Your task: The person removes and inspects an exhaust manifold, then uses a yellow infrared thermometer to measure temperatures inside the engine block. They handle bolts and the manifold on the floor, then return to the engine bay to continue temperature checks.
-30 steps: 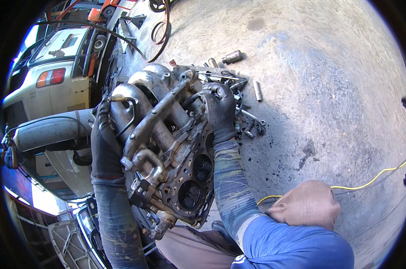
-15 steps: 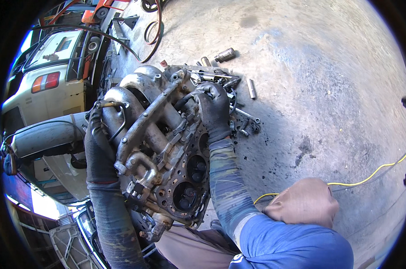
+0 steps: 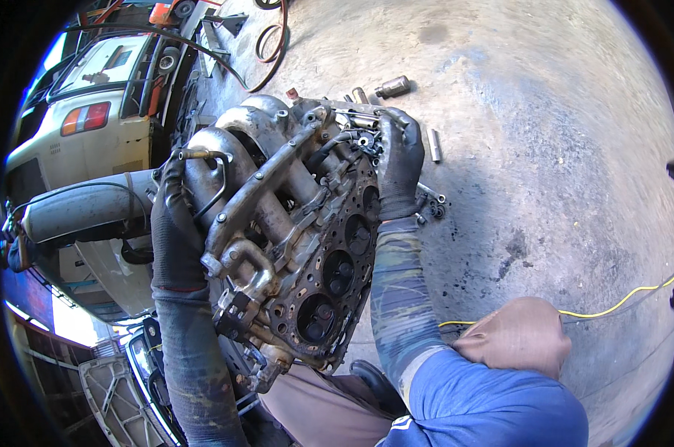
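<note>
A greasy cylinder head with its grey metal intake manifold sits tilted in front of me, combustion chambers facing right. My left hand, in a dark glove, is closed on the manifold's left end, beside a small bent metal pipe. At the far right end of the head is my gloved right hand, its fingers bent and close together over loose metal tools. What lies in its grasp is hidden. A black hose runs between manifold and head, left of that hand.
Sockets, a metal tube and a wrench lie on the concrete floor. A yellow cable crosses at right. Left stand a grey cylinder and a cream vehicle. A coiled hose lies far off.
My right hand has left the black hose and moved right and away, to the tools at the head's far end. My left hand keeps its hold; the whole view has shifted slightly.
</note>
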{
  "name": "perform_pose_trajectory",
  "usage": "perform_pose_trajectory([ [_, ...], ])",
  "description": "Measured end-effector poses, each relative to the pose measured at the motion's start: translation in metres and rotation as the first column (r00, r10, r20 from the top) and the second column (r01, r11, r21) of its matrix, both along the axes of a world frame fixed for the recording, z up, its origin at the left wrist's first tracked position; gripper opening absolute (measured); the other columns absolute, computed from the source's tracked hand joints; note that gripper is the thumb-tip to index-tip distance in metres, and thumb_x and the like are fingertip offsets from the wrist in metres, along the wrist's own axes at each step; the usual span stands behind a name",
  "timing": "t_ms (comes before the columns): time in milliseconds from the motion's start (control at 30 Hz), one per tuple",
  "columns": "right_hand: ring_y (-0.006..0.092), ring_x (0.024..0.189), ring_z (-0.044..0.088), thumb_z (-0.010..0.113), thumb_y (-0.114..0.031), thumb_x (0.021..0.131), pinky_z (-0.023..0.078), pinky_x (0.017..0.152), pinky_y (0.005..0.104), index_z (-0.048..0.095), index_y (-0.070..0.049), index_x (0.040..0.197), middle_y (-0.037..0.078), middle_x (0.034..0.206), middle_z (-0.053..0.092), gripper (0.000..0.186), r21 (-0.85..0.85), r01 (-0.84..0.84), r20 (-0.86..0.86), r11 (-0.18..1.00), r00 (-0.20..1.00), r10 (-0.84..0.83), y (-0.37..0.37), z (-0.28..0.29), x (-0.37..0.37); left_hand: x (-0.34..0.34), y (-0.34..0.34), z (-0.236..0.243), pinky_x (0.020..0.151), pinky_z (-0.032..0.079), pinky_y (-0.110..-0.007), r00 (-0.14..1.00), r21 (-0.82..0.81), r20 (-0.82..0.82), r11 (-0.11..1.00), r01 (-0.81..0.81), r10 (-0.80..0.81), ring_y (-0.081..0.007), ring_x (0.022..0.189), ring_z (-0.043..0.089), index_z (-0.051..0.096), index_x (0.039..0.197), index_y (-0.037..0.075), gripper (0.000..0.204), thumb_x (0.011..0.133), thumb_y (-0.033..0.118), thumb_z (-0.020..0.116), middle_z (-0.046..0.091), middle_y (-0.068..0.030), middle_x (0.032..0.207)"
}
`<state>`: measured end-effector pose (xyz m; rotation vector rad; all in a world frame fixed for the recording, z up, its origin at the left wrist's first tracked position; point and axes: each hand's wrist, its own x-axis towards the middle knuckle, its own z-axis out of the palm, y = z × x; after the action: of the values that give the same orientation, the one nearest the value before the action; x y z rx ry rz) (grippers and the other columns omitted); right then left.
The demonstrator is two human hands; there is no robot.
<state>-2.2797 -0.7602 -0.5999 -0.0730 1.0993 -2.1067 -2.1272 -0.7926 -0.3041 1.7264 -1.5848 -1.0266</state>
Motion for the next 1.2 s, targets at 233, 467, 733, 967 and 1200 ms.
perform_pose_trajectory([
  [233,0.0274,0.103,0.069,0.065,-0.033,0.103,0.054,0.091,0.0370,0.067,0.000,0.124,0.016,0.116,0.071,0.039,0.274,-0.212,-0.570,0.938,0.750,0.336,-0.012,0.005,0.011,-0.008,0.005,-0.002,0.095,0.053,-0.033,0.995,-0.055,0.095,0.998,0.012,-0.007,-0.0160,0.105,0.066,0.062,0.131,0.004,0.047,0.110,0.043,0.049,0.067,-0.0109,0.118],
  [467,0.0298,0.093,0.073,0.054,-0.029,0.108,0.056,0.080,0.0401,0.063,-0.002,0.133,0.019,0.106,0.074,0.038,0.446,-0.330,-0.393,0.832,0.763,0.513,-0.011,0.006,0.002,0.002,0.004,-0.004,0.097,0.053,-0.034,0.986,-0.079,0.150,0.995,-0.063,0.075,-0.0180,0.107,0.065,0.061,0.134,0.004,0.052,0.110,0.048,0.048,0.066,-0.0135,0.122],
  [733,0.0151,0.073,0.066,0.059,-0.032,0.105,0.051,0.068,0.0328,0.075,0.002,0.108,0.008,0.086,0.074,0.037,0.363,-0.282,-0.102,0.888,0.935,0.338,-0.017,0.002,0.005,0.039,0.019,-0.013,0.107,0.047,-0.037,0.988,-0.153,0.152,0.988,0.017,0.006,-0.0223,0.121,0.060,0.053,0.144,0.003,0.054,0.112,0.044,0.040,0.058,-0.0148,0.137],
  [967,0.0075,0.062,0.051,0.064,-0.031,0.103,0.043,0.057,0.0281,0.077,0.001,0.105,-0.001,0.077,0.065,0.034,0.214,-0.313,-0.006,0.925,0.947,0.322,-0.018,0.009,0.031,0.119,0.045,-0.028,0.114,0.042,-0.040,0.858,-0.319,0.498,0.893,0.318,-0.127,-0.0286,0.134,0.052,0.044,0.151,-0.002,0.050,0.110,0.027,0.046,0.051,-0.0210,0.147],
  [1200,0.0052,0.058,0.046,0.062,-0.029,0.105,0.035,0.052,0.0275,0.079,0.000,0.095,-0.005,0.069,0.061,0.035,0.239,-0.239,-0.257,0.941,0.919,0.298,0.010,0.019,0.061,0.184,0.089,-0.061,0.119,0.039,-0.043,0.853,0.001,-0.491,0.979,-0.205,0.179,-0.0285,0.140,0.049,0.040,0.156,0.005,0.063,0.100,0.021,0.064,0.051,-0.0153,0.151],
])
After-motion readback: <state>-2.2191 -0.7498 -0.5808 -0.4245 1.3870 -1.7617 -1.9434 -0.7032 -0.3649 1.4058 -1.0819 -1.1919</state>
